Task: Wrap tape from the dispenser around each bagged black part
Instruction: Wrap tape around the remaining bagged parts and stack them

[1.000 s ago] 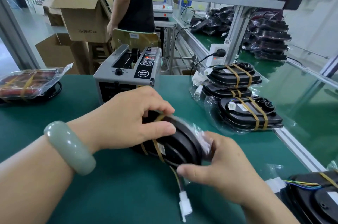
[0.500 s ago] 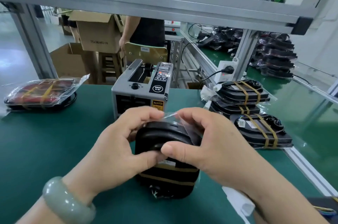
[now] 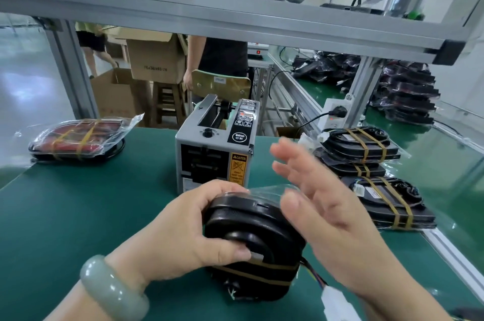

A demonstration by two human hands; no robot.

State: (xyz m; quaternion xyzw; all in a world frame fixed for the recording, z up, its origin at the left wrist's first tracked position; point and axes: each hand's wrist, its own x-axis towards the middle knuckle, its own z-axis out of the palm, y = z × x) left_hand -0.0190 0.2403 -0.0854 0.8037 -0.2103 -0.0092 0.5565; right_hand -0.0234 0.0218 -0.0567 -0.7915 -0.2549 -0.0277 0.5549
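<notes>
A: Where's the bagged black part?
B: Standing on edge on the green worktop, just in front of the tape dispenser.
A: Who's got it?
B: The left hand. Fingers are curled over the top edge and the thumb is pressed on the front face beside a small white label. There's a pale green bangle on that wrist.
A: Right hand?
B: The right hand holds nothing. Fingers are straight and spread, palm towards the part's right side. It's blurred, so I can't tell if the palm touches the bag.
A: Tape on it?
B: Two tan tape bands run across the lower half, one above the other. The upper half is bare. The loose clear bag end sticks up at the top between the hands.
A: Cable?
B: Coloured wires exit low on the right and end in a white connector beneath the right forearm.
A: Dispenser?
B: Grey box, knob on top, yellow caution label on the front. The slot is too dark to read.
A: Rest of the surface?
B: On the right is a stack of taped parts, two tan bands each, with another taped one nearer. On the far left is a bagged red part, also banded. Beyond the worktop a person in a black shirt stands beside cardboard boxes.
</notes>
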